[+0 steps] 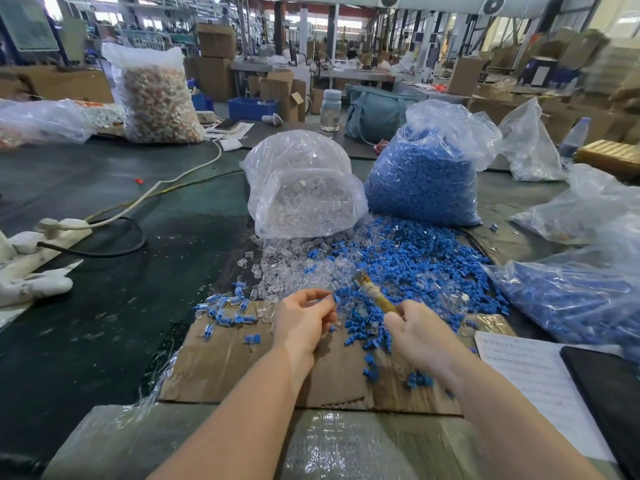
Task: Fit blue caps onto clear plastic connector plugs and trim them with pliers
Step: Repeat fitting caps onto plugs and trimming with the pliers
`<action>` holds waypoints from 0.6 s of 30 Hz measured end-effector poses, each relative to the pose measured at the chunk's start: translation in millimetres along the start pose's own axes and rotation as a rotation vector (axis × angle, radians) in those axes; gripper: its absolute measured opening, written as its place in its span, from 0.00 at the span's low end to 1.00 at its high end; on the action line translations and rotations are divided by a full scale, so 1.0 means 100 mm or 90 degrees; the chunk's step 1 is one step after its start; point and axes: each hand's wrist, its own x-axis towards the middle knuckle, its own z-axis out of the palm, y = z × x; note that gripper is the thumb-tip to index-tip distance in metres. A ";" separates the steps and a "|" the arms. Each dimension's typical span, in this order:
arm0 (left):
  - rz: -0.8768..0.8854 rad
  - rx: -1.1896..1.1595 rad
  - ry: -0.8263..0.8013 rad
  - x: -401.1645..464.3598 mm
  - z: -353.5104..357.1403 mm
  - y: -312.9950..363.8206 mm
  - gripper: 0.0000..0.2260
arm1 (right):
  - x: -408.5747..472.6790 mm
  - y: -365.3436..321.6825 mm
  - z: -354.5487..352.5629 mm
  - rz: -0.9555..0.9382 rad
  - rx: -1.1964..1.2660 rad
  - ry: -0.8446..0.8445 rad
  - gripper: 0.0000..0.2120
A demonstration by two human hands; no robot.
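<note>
Both hands are working mid-frame, left hand point(304, 317) pinching a cap point(335, 299), right hand point(420, 332) gripping pliers point(375, 294); a loose grip is risking a crooked trim.

Big factory hall, dark green worktable point(104, 188), stacked cardboard boxes point(216, 60) behind it, steel benches point(346, 74) beyond, bright daylight windows point(349, 24) far back

blue caps point(408, 268) centre frame, clear plugs point(277, 265) beside them, brown cardboard point(242, 368) below, dark green table point(104, 188), teal bag point(374, 116) upper centre
</note>
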 end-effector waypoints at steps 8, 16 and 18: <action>0.014 0.005 0.046 0.08 -0.03 0.07 0.05 | -0.10 -0.08 -0.02 0.114 0.362 -0.230 0.02; 0.029 0.030 0.096 0.09 -0.05 0.07 0.04 | -0.15 -0.11 0.03 0.106 0.361 -0.293 0.11; 0.034 0.039 0.105 0.09 -0.06 0.06 0.04 | -0.16 -0.12 0.02 0.095 0.346 -0.302 0.11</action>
